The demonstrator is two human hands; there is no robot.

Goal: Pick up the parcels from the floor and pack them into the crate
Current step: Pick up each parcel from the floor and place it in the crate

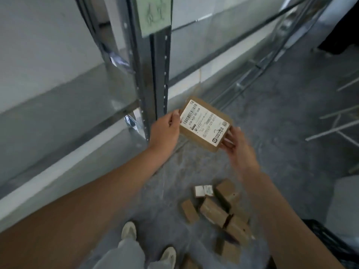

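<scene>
a flat brown parcel (pixel 206 123) is gripped between both hands above the floor (pixel 281 144), near the middle of the view. the left hand (pixel 167 129) is curled round the parcel's 9 o'clock edge, with the fingertips laid on its rim. the right hand (pixel 235 141) is pinched on its 4 o'clock corner. the parcel is held tilted, and a white shipping label (pixel 205 121) with a barcode is turned up towards the camera. at 6 o'clock from the held parcel, a loose heap of further brown parcels (pixel 219 210) is seen on the grey floor, several of them touching. at 5 o'clock in the view, part of a dark latticed crate (pixel 318 233) is cut off by the frame edge, and what is inside cannot be made out. two pale shoes (pixel 129 230) are planted at 8 o'clock from the heap. at 11 o'clock from the hands, a grey metal rack upright (pixel 159 70) is stood before a white wall (pixel 38 45), with a green paper sheet (pixel 155 14) fixed to it. thin metal rods (pixel 334 131) are scattered on the floor at 3 o'clock.
</scene>
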